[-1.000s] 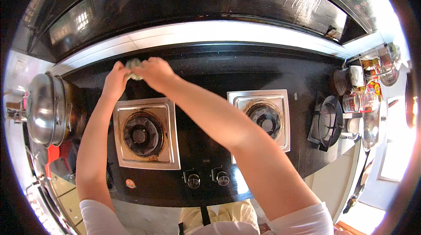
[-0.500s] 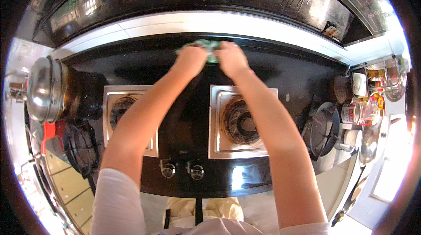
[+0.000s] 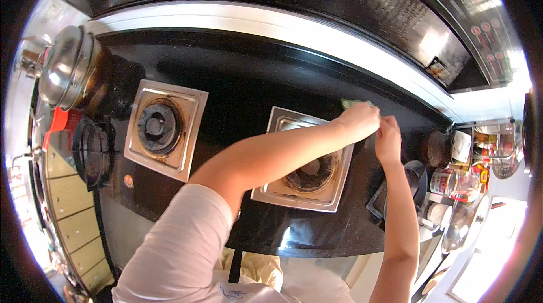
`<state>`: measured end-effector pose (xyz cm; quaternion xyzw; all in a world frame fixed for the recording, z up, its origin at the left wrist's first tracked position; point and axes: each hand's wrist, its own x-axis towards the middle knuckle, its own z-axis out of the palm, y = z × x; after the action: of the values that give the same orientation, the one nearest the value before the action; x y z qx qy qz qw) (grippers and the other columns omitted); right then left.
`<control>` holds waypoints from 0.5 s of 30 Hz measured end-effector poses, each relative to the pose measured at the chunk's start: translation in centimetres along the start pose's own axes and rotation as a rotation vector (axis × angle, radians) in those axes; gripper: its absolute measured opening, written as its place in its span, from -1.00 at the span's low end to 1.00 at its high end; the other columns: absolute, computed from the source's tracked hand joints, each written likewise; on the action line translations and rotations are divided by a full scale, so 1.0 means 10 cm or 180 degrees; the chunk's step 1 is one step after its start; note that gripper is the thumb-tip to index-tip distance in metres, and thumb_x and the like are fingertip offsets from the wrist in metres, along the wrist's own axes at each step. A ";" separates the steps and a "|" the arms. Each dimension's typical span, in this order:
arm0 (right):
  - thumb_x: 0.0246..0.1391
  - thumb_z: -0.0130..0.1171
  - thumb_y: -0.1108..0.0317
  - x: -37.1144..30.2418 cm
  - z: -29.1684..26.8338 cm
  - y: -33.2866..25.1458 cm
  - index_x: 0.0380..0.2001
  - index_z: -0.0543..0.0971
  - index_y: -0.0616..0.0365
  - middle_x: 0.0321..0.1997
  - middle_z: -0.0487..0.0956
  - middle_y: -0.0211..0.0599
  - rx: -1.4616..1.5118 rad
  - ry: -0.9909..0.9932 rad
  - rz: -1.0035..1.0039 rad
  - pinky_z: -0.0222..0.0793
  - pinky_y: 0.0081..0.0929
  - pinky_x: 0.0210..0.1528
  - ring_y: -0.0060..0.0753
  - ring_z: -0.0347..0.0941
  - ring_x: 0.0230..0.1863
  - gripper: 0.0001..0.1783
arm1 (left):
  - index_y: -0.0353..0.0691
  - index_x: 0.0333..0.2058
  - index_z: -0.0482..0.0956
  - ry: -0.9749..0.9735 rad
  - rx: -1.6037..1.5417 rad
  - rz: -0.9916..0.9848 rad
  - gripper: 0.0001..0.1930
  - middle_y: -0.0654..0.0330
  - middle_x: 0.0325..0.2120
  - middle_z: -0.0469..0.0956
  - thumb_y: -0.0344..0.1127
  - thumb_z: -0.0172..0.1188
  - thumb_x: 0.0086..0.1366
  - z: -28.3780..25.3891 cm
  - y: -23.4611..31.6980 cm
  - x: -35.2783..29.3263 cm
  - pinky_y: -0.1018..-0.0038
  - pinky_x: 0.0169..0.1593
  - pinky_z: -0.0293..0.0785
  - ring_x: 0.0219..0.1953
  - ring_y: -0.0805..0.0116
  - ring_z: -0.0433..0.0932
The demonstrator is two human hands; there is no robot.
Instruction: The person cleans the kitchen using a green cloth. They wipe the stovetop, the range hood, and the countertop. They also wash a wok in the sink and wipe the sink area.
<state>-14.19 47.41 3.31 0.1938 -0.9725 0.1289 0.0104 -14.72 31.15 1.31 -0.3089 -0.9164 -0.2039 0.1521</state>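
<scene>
My left hand is closed on a green patterned cloth, pressed to the black stove top behind the right burner. Only a corner of the cloth shows past its knuckles. Right beside it, almost touching, my right hand is also closed, its fingers bent down toward the same spot; the part of the cloth under it is hidden. My left forearm passes over the right burner, which sits in a square steel tray. The left burner is in full view.
Stacked steel pots stand at the far left, by a black pan support. At the right are another black pan support, a dark pot, and a rack with jars. A white ledge runs along the back.
Both hands have moved right with the cloth, from the back middle to behind the right burner. My left arm now reaches across, and the view has turned.
</scene>
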 end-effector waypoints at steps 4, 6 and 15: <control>-0.10 0.07 0.63 -0.11 0.22 -0.48 -0.13 0.60 0.22 -0.15 0.44 -0.10 -0.0057 -0.0173 -0.0519 0.41 -0.19 -0.07 0.02 0.38 -0.09 -0.62 | -0.26 -0.28 0.63 -0.1498 0.0558 0.0022 -0.82 -0.10 -0.04 0.52 -0.48 0.14 0.12 -0.32 -0.45 -0.76 0.32 0.10 0.49 0.04 0.14 0.50; -0.15 0.10 0.64 0.05 0.32 -0.86 -0.13 0.60 0.19 -0.15 0.45 -0.11 -0.0012 -0.0293 -0.0676 0.41 -0.20 -0.04 0.02 0.38 -0.07 -0.58 | -0.24 -0.20 0.62 -0.1534 0.0276 -0.0402 -0.77 -0.03 0.04 0.47 -0.45 0.12 0.14 -0.32 -0.73 -1.08 0.34 0.19 0.40 0.12 0.16 0.45; -0.14 0.14 0.58 0.62 0.97 -2.78 -0.14 0.61 0.04 0.04 0.47 -0.16 -0.0191 -0.0637 -0.1116 0.44 -0.25 0.04 -0.05 0.45 0.02 -0.59 | -0.14 -0.24 0.62 -0.1301 0.0678 -0.1362 -0.79 0.10 -0.04 0.54 -0.47 0.05 0.20 -1.46 -1.70 -2.54 0.35 -0.02 0.56 -0.03 0.28 0.56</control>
<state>-9.05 17.82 1.25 0.3716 -0.9234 0.0761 -0.0583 -3.80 -0.80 -0.99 -0.1259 -0.9885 -0.0678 -0.0501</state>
